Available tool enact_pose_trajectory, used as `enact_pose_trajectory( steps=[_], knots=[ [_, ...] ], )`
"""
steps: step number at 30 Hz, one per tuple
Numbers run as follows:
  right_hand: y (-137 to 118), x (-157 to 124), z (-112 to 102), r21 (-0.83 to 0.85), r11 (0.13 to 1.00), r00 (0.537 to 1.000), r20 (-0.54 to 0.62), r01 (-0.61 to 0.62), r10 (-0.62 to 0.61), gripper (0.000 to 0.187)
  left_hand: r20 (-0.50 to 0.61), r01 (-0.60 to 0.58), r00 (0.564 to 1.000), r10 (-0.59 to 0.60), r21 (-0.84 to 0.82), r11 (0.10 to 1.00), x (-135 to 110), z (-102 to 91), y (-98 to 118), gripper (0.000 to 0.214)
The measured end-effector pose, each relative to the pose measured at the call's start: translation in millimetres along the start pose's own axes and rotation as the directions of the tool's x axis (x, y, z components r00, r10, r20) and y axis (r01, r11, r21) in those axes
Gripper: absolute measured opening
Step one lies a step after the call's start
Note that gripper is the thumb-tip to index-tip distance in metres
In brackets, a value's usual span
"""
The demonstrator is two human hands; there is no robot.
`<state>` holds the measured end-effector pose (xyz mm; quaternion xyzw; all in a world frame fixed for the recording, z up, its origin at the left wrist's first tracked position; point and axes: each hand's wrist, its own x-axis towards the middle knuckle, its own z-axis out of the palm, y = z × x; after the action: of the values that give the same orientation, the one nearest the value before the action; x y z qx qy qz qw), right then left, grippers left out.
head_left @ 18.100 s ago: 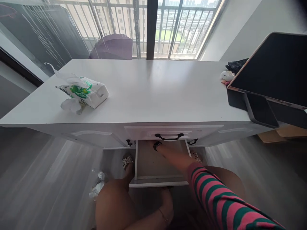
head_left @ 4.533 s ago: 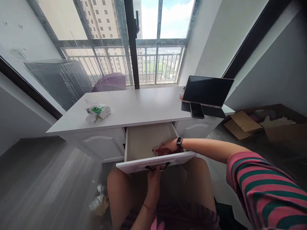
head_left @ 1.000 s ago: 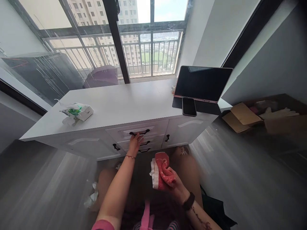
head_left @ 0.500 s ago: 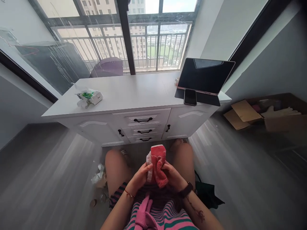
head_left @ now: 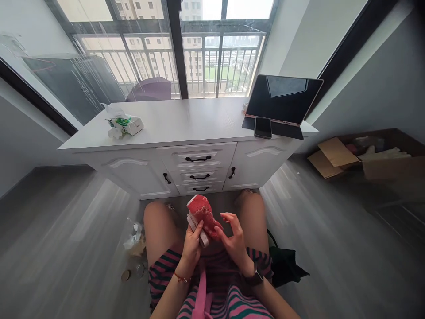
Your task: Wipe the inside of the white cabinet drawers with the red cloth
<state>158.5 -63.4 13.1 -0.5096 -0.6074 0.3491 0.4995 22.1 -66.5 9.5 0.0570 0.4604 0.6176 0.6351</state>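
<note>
A red fuzzy sock [head_left: 205,215] is in my left hand [head_left: 193,243], above my lap between my knees. Pressed against its left side is a folded white knitted piece [head_left: 202,237], held in the same grip; whether it belongs to the sock I cannot tell. My left thumb lies across the front, and the other fingers are hidden behind. My right hand [head_left: 235,239] is just to the right, fingers apart and curved, its thumb at the sock's lower right end.
Ahead stands a white cabinet [head_left: 186,128] bearing a tissue pack [head_left: 128,126], a tablet [head_left: 282,99] and a phone [head_left: 263,127]. An open cardboard box [head_left: 381,166] is on the floor at right. Beside my left leg lie crumpled plastic [head_left: 133,235] and a small round lid [head_left: 126,275].
My right hand has let go of the sock and spread its fingers. The sock has shifted left and tilted, with my left hand still gripping it.
</note>
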Motion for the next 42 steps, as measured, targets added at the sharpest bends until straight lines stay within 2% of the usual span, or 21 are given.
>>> enact_pose_trajectory(
  steps=[2,3,6,10,13,15,17,20,22,23,24,26,28,29,30,32,35,37,38,40,42],
  knots=[
    [-2.8,-5.4,2.8,-0.155,0.975,0.987,0.067,0.157,-0.149,0.029,-0.003,-0.034,0.999,0.034,0.013,0.999,-0.5,1.1,-2.3,0.046],
    [-4.4,-7.3,5.0,-0.205,0.958,0.978,0.101,0.201,-0.184,0.03,0.001,-0.044,0.999,0.044,0.023,0.999,-1.9,1.9,-3.0,0.046],
    [-7.4,-9.8,11.6,-0.263,0.944,0.978,0.106,0.199,-0.177,0.039,0.015,-0.048,0.999,0.047,0.047,0.998,-9.5,4.5,-3.7,0.047],
    [-9.0,-8.0,13.1,-0.159,0.982,0.995,0.041,0.1,-0.094,0.043,0.057,-0.041,0.998,0.037,0.083,0.996,-19.9,5.3,-2.1,0.048],
    [-12.1,-3.7,8.2,0.016,1.0,1.0,0.026,-0.012,0.011,0.029,0.052,-0.017,0.999,0.012,0.092,0.996,-23.2,4.5,0.6,0.051],
    [-14.1,0.5,3.6,0.163,0.978,0.991,0.02,-0.133,0.132,0.023,0.03,0.018,0.999,-0.02,0.074,0.997,-23.5,3.5,3.1,0.055],
    [-14.2,5.7,-1.1,0.32,0.905,0.958,0.032,-0.279,0.285,0.023,0.011,0.039,0.999,-0.04,0.062,0.997,-22.9,1.8,5.3,0.058],
    [-9.8,14.3,-7.1,0.538,0.708,0.87,0.11,-0.458,0.48,0.03,0.034,0.015,0.999,-0.017,0.082,0.997,-21.2,-1.8,6.2,0.061],
    [-6.0,18.8,-9.8,0.603,0.608,0.824,0.158,-0.516,0.544,0.034,0.082,-0.008,0.997,-0.002,0.118,0.993,-19.8,-4.2,4.2,0.063],
    [-4.8,19.9,-10.6,0.6,0.604,0.818,0.161,-0.525,0.552,0.036,0.105,-0.016,0.994,0.001,0.14,0.99,-19.2,-5.2,2.7,0.063],
    [-4.3,20.1,-11.0,0.572,0.636,0.828,0.146,-0.518,0.542,0.035,0.123,-0.022,0.992,0.002,0.162,0.986,-18.5,-5.8,1.1,0.064],
    [-6.3,17.1,-10.0,0.441,0.787,0.893,0.081,-0.431,0.443,0.033,0.13,-0.025,0.992,0.001,0.179,0.983,-17.5,-6.1,-1.2,0.067],
    [-11.3,9.8,-5.8,0.206,0.944,0.966,0.058,-0.258,0.251,0.031,0.114,0.02,0.993,-0.033,0.111,0.994,-17.0,-5.0,-0.9,0.065],
    [-14.2,5.0,-2.2,0.078,0.985,0.986,0.084,-0.153,0.147,0.031,0.113,0.069,0.991,-0.074,0.043,0.997,-16.9,-4.0,0.3,0.058],
    [-17.1,-0.3,2.2,-0.039,0.998,0.989,0.135,-0.05,0.055,0.032,0.117,0.122,0.986,-0.117,-0.034,0.992,-16.8,-3.1,2.0,0.048],
    [-21.4,-10.7,12.6,-0.217,0.969,0.962,0.267,0.12,-0.06,0.031,0.119,0.184,0.979,-0.166,-0.161,0.97,-16.4,-1.8,5.1,0.034],
    [-22.9,-20.9,25.6,-0.341,0.901,0.897,0.428,0.269,-0.105,0.024,0.026,0.121,0.993,-0.118,-0.154,0.981,-13.4,-3.9,5.7,0.029],
    [-20.4,-21.3,28.2,-0.302,0.912,0.871,0.48,0.276,-0.105,0.019,-0.052,0.071,0.996,-0.076,-0.091,0.993,-9.4,-7.7,3.9,0.033],
    [-18.2,-19.4,27.3,-0.252,0.937,0.878,0.468,0.243,-0.101,0.018,-0.078,0.064,0.995,-0.07,-0.072,0.995,-7.1,-9.7,3.0,0.034],
    [-11.7,-12.0,22.9,-0.154,0.98,0.93,0.361,0.129,-0.065,0.019,-0.12,0.074,0.989,-0.081,-0.066,0.995,-2.4,-12.8,1.7,0.032],
    [-2.4,-1.1,17.9,-0.081,0.997,0.976,0.218,-0.013,0.03,0.029,-0.143,0.101,0.983,-0.111,-0.079,0.992,2.1,-12.9,0.9,0.029]
  ],
)
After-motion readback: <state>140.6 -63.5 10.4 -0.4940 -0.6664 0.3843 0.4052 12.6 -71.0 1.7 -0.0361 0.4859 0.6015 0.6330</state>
